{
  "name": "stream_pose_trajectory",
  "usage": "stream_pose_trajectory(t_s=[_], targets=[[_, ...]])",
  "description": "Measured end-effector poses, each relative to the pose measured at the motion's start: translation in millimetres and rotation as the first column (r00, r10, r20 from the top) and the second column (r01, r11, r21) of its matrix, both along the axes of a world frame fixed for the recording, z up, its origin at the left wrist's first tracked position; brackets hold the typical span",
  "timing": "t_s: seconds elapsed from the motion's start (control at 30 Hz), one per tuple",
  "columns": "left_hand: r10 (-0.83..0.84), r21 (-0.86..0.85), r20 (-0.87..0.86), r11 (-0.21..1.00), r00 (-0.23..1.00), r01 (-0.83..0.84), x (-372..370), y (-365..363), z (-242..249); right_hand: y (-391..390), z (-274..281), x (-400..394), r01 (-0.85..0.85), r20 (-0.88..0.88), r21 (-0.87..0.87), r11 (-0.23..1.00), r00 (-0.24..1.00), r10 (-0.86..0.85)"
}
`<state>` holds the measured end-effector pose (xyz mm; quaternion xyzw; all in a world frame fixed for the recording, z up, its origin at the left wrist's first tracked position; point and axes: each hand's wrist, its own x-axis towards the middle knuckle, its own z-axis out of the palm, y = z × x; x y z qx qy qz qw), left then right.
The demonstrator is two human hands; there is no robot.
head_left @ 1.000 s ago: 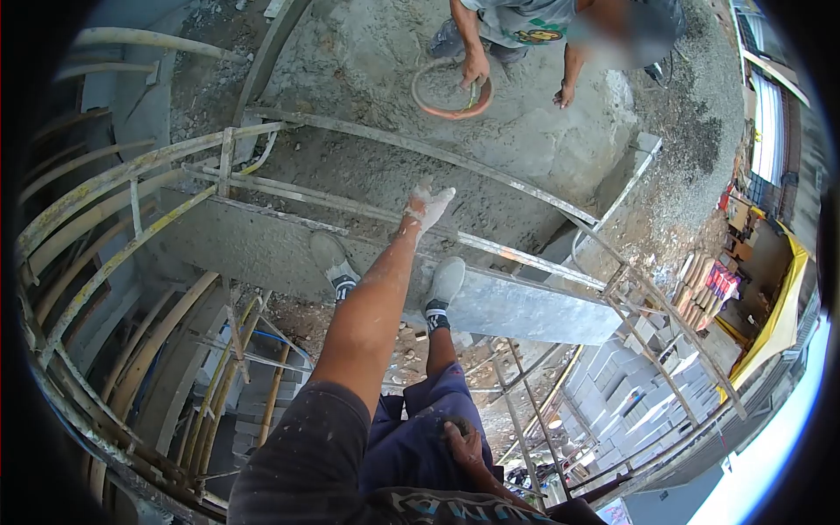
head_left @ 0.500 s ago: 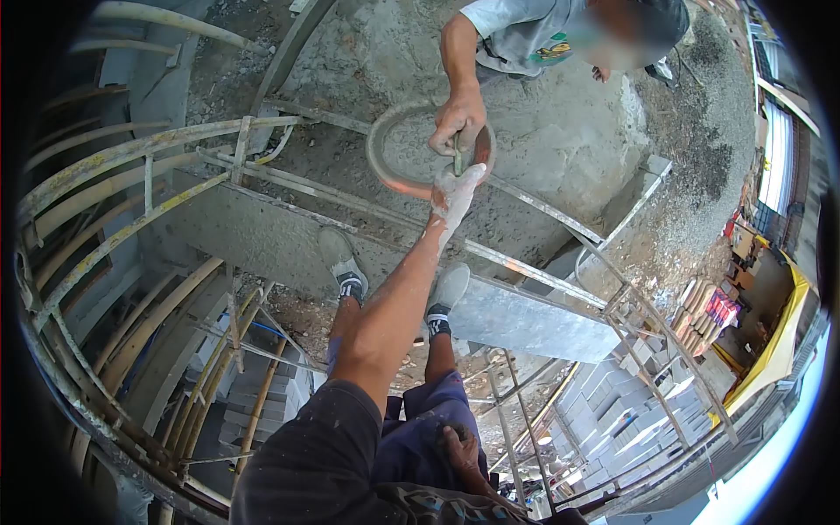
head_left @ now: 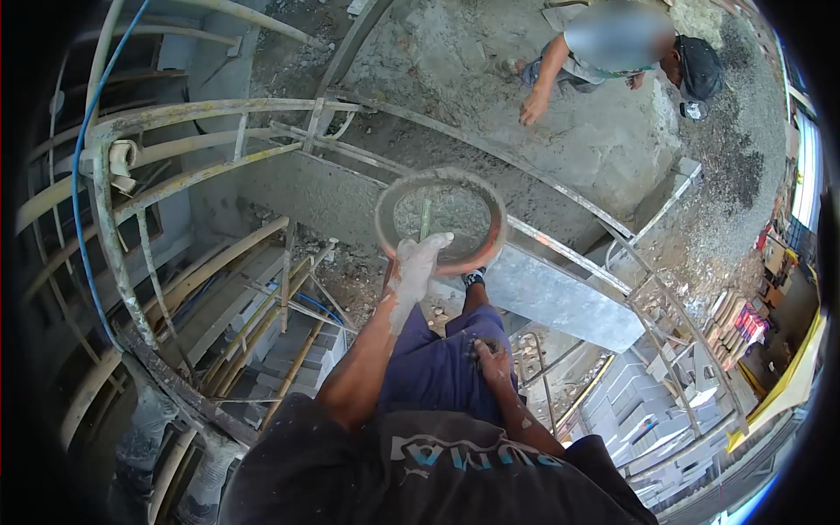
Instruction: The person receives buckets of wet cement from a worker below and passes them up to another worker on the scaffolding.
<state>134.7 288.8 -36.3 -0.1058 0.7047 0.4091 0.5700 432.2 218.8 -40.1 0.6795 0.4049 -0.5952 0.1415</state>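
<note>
Far left: blue hose (head_left: 79, 210) running down past paint-stained metal rails (head_left: 188, 179). Left hand (head_left: 416, 267), caked in pale grey, at the near side of a round bucket (head_left: 495, 234); fingers closed at the near end of its greenish handle (head_left: 426, 219), thumb pointing off to the right. Bucket has a reddish rim and sits out in front of the body, above the long grey board (head_left: 564, 302); wet-looking grey inside. Right hand (head_left: 490, 352) lower, against the blue shorts (head_left: 429, 359), fingers curled; cannot tell whether they pinch anything. Beyond the rails, a co-worker (head_left: 573, 72) bends low over rough grey ground (head_left: 472, 83), one arm reaching down, well apart from the bucket. Right side: pale blocks (head_left: 612, 407) below, then stacked bags (head_left: 726, 325), then a yellow sheet (head_left: 787, 376) at the edge.
</note>
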Motion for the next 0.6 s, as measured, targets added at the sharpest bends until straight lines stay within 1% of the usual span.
stream_pose_trajectory(t_s=[0.03, 0.07, 0.1, 0.17, 0.2, 0.23, 0.27, 0.3, 0.33, 0.37, 0.4, 0.43, 0.47, 0.5, 0.53, 0.57, 0.6], targets=[[0.057, 0.032, 0.011, 0.998, 0.998, -0.057, -2.3, -21.1, 61.7, 22.8, 26.8, -14.2, -0.063, -0.044, -0.027, 0.998, 0.997, 0.062], [0.123, 0.070, 0.042, 0.990, 0.992, -0.126, -4.1, -33.0, 101.5, 19.1, 11.7, -5.4, -0.064, -0.142, -0.020, 0.998, 0.988, 0.061], [0.175, 0.120, 0.034, 0.977, 0.984, -0.178, -5.1, -42.6, 138.6, 20.0, -7.7, -3.5, -0.072, -0.250, -0.005, 0.997, 0.966, 0.069], [0.287, 0.228, 0.015, 0.932, 0.958, -0.283, -3.7, -61.8, 214.5, 57.0, 21.1, -29.2, -0.188, -0.304, -0.096, 0.977, 0.941, 0.151], [0.293, 0.273, -0.011, 0.921, 0.956, -0.279, -6.6, -71.3, 252.4, 72.0, 34.7, -45.3, -0.265, -0.341, -0.133, 0.955, 0.917, 0.207], [0.318, 0.315, -0.041, 0.904, 0.947, -0.290, -4.1, -85.9, 293.5, 78.5, 16.0, -52.3, -0.365, -0.418, -0.280, 0.888, 0.879, 0.230], [0.361, 0.378, -0.089, 0.875, 0.928, -0.303, -2.1, -101.2, 334.1, 74.7, 8.0, -60.5, -0.330, -0.516, -0.404, 0.853, 0.852, 0.085], [0.393, 0.425, -0.148, 0.854, 0.907, -0.301, 0.2, -117.4, 374.6, 70.0, 4.5, -81.5, -0.346, -0.601, -0.516, 0.784, 0.798, -0.043], [0.426, 0.467, -0.202, 0.833, 0.882, -0.296, 5.5, -132.8, 415.4, 79.5, 32.5, -112.0, -0.552, -0.719, -0.606, 0.573, 0.688, -0.098], [0.459, 0.506, -0.258, 0.814, 0.850, -0.286, 18.9, -137.6, 458.4, 80.2, 42.2, -128.0, -0.632, -0.793, -0.534, 0.561, 0.604, -0.073], [0.488, 0.543, -0.299, 0.794, 0.820, -0.274, 24.2, -152.0, 494.7, 71.8, 97.5, -150.3, -0.630, -0.850, -0.453, 0.631, 0.518, -0.093], [0.499, 0.627, -0.301, 0.746, 0.813, -0.226, 30.0, -167.6, 526.8, 67.2, 135.7, -175.2, -0.687, -0.879, -0.461, 0.562, 0.439, -0.185], [0.538, 0.671, -0.333, 0.713, 0.774, -0.206, 34.3, -178.2, 557.7, 60.0, 151.1, -203.0, -0.740, -0.897, -0.440, 0.509, 0.392, -0.205], [0.546, 0.731, -0.361, 0.669, 0.756, -0.133, 37.1, -189.3, 584.0, 52.0, 159.8, -223.7, -0.775, -0.901, -0.434, 0.459, 0.366, -0.235], [0.539, 0.752, -0.407, 0.656, 0.737, -0.065, 38.5, -196.5, 612.3, 43.7, 185.4, -232.6, -0.793, -0.895, -0.440, 0.421, 0.351, -0.275], [0.548, 0.765, -0.452, 0.643, 0.704, -0.009, 43.3, -200.0, 641.6, 34.4, 214.4, -246.7, -0.782, -0.885, -0.453, 0.428, 0.338, -0.320], [0.533, 0.794, -0.439, 0.607, 0.723, 0.036, 37.9, -209.7, 668.7, 23.7, 246.3, -258.2, -0.819, -0.907, -0.387, 0.424, 0.257, -0.333]])
